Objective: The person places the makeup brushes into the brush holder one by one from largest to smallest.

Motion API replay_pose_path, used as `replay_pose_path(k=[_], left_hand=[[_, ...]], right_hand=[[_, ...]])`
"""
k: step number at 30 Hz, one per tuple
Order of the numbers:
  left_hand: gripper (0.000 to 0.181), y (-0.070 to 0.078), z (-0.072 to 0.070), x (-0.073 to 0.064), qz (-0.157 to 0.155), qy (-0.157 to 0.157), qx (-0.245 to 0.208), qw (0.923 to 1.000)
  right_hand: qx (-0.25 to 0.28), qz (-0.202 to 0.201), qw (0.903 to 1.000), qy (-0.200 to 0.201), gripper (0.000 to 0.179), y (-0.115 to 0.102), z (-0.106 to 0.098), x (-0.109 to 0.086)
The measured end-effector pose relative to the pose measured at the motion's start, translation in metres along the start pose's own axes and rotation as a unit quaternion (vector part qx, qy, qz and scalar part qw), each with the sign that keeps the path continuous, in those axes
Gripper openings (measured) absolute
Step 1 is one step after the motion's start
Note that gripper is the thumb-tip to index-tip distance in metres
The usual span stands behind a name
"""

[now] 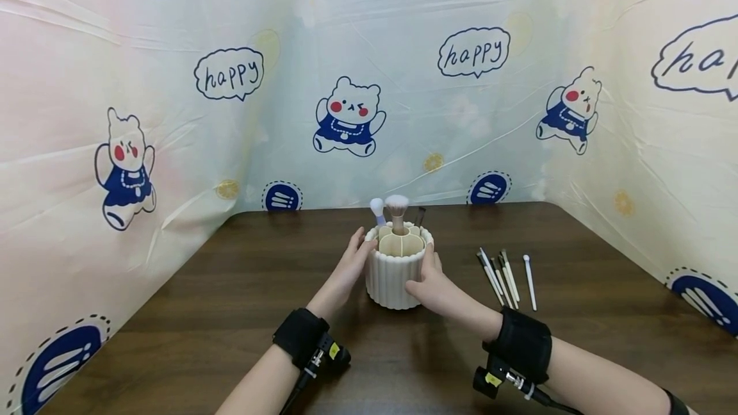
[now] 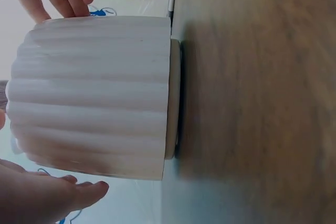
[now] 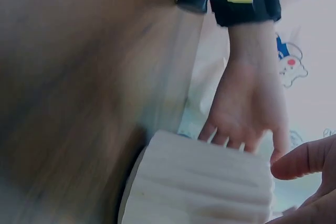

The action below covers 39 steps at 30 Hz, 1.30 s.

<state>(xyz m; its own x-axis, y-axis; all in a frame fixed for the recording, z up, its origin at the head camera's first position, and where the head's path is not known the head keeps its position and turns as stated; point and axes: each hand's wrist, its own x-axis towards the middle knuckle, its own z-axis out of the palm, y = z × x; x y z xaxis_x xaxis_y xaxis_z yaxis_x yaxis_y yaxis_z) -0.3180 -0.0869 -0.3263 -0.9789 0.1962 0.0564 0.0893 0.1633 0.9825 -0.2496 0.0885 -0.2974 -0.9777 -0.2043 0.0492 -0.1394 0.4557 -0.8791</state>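
An upright, white, ribbed makeup brush holder with a scalloped rim is between my two hands. Its cream divided insert holds a fluffy-headed makeup brush, a white-tipped brush and a thin dark-tipped brush. My left hand grips the holder's left side, thumb close to the rim. On the right side, my right hand holds it with the thumb toward the front. In the left wrist view, a narrow base shows under the ribbed wall. Far-side fingertips are partly hidden.
Several slim makeup brushes lie on the brown wooden table to the right of the holder. A single white-handled brush lies slightly apart from them. A printed sheet surrounds the table's back and sides.
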Motion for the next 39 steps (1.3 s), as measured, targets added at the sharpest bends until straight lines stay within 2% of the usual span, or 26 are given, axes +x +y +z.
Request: replay_pose_path(k=[6, 18, 26, 39], left_hand=[[0.071, 0.0, 0.003, 0.001, 0.005, -0.011, 0.0, 0.9999], [0.068, 0.007, 0.006, -0.009, -0.001, 0.022, 0.0, 0.9998], [0.074, 0.005, 0.006, -0.007, -0.006, 0.0, 0.018, 0.9998], [0.073, 0.003, 0.005, -0.006, 0.002, 0.001, 0.003, 1.0]], right_hand=[[-0.004, 0.002, 1.0, -0.002, 0.094, 0.0, 0.001, -0.001], [-0.018, 0.002, 0.9997, 0.016, 0.094, 0.003, -0.003, 0.006], [-0.015, -0.004, 0.9997, 0.019, 0.094, 0.003, -0.004, 0.005], [-0.028, -0.016, 0.9992, 0.025, 0.088, 0.004, -0.01, 0.009]])
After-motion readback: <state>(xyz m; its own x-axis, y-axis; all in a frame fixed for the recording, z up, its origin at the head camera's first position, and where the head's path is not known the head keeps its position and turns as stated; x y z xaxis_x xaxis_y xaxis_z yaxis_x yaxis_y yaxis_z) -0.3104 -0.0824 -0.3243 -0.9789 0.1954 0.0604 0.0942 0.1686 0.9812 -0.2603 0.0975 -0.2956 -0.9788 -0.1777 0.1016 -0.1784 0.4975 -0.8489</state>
